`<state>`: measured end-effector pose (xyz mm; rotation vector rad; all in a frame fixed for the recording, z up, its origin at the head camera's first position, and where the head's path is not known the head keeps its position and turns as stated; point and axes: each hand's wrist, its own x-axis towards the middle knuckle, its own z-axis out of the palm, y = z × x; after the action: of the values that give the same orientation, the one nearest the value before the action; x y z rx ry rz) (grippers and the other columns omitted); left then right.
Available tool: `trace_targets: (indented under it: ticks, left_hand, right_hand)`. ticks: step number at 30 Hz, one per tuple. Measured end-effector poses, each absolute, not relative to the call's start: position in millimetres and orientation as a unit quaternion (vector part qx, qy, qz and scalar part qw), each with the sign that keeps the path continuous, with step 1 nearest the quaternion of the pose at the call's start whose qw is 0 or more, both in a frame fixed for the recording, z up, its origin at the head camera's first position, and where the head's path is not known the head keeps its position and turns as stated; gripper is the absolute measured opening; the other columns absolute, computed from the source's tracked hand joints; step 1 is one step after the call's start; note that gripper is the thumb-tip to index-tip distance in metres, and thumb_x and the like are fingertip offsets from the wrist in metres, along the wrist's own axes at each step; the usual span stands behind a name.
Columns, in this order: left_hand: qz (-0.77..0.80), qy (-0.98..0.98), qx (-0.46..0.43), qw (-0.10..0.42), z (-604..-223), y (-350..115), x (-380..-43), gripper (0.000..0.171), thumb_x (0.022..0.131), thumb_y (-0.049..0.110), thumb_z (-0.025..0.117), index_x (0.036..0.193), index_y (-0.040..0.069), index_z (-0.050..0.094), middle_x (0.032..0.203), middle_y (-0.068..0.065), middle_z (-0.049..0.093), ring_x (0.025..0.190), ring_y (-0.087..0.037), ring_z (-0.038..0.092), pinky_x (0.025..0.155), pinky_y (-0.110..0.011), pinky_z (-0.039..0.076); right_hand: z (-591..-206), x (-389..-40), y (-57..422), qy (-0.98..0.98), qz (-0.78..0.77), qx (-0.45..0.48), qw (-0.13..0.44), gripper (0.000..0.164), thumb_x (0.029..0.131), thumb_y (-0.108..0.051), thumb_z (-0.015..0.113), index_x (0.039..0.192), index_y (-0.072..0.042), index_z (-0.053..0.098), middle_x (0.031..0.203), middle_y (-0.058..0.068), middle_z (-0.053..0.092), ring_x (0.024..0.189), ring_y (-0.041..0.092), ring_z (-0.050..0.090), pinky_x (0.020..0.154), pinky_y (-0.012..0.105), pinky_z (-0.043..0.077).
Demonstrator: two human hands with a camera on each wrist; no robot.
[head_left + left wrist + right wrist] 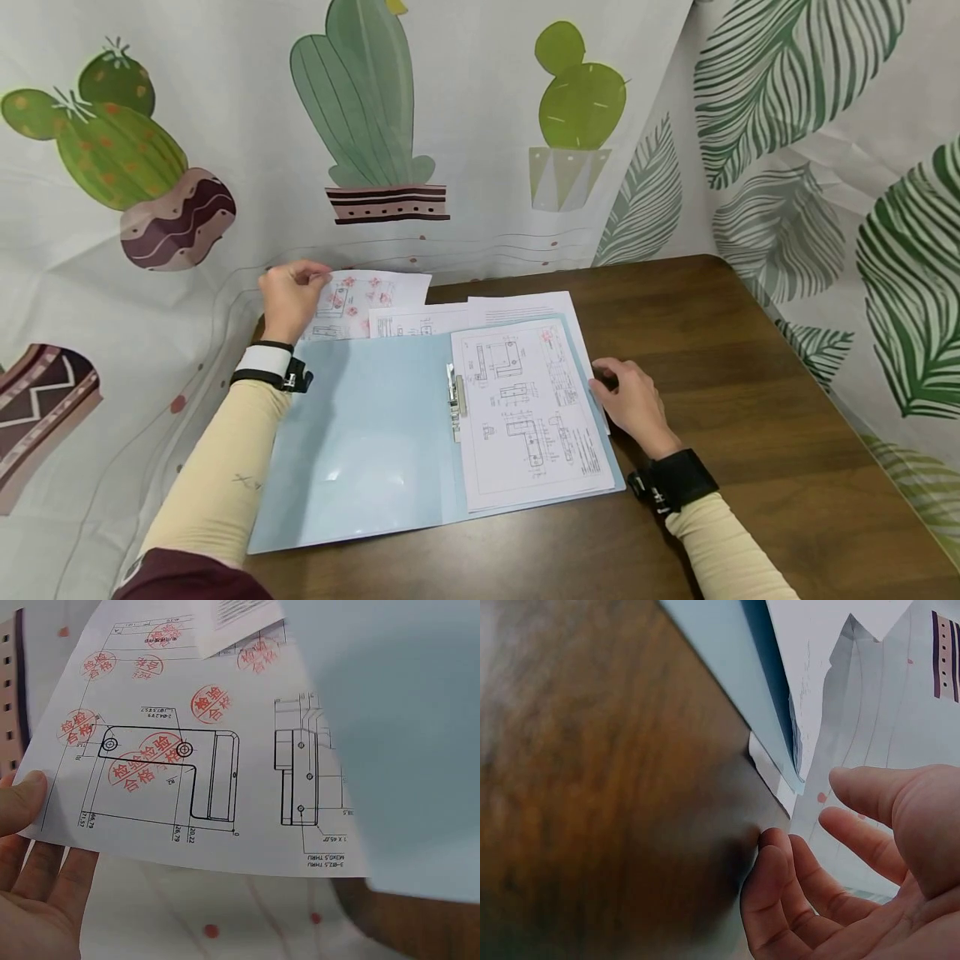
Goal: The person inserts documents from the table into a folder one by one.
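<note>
Between thumb and fingers, my left hand (288,302) pinches the corner of a drawing sheet with red stamps (367,292) behind the folder. In the left wrist view that stamped sheet (150,802) shows an outlined part with dimensions. A light blue folder (360,433) lies open on the table, its metal clip (457,404) at the spine. On its right side rests a stack of drawings (495,467). My right hand (633,404) is beside the folder's right edge, fingers loosely bent and holding nothing; the right wrist view shows a gap between thumb and fingers.
More printed sheets (517,308) stick out behind the folder. The brown wooden table (750,400) extends to the right. A white curtain with cactus and leaf prints (487,108) hangs right behind the table's far edge.
</note>
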<state>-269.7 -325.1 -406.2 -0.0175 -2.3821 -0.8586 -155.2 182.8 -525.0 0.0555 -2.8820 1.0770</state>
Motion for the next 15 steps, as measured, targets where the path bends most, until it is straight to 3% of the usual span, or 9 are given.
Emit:
trace_targets:
  ticks: [6,9,13,15]
  left_hand:
    - [-0.315,-0.881,-0.034,0.352,-376,-320,-263,0.008,0.094,0.005,0.074,0.094,0.002,0.082,0.094,-0.016,0.078,0.082,-0.031,0.074,0.065,-0.009,0.039]
    - [-0.301,-0.87,-0.05,0.387,-360,-319,-260,0.009,0.094,0.005,0.074,0.093,0.002,0.082,0.091,-0.014,0.078,0.076,-0.015,0.073,0.062,-0.008,0.038]
    - [-0.297,-0.851,-0.066,0.428,-340,-318,-256,0.01,0.094,0.005,0.074,0.091,0.003,0.083,0.088,-0.012,0.078,0.07,0.014,0.059,0.062,-0.009,0.036]
    - [-0.305,-0.839,-0.069,0.445,-329,-318,-253,0.01,0.094,0.006,0.074,0.09,0.004,0.083,0.087,-0.013,0.078,0.068,0.02,0.055,0.062,-0.01,0.035]
  right_hand:
    - [-526,-156,185,-0.937,0.347,0.016,0.032,0.037,0.099,-0.025,0.068,0.133,-0.01,0.066,0.12,0.016,0.063,0.088,0.027,0.066,0.063,0.035,0.048]
    - [-525,-155,185,-0.938,0.346,0.015,0.032,0.037,0.1,-0.025,0.068,0.134,-0.01,0.065,0.121,0.016,0.063,0.088,0.027,0.066,0.064,0.036,0.048]
    - [-524,-155,186,-0.938,0.345,0.013,0.031,0.038,0.1,-0.025,0.068,0.134,-0.01,0.065,0.121,0.017,0.063,0.088,0.028,0.066,0.064,0.036,0.048]
    - [-524,-156,186,-0.939,0.343,0.012,0.032,0.038,0.1,-0.025,0.068,0.134,-0.01,0.065,0.121,0.017,0.063,0.088,0.028,0.066,0.063,0.036,0.048]
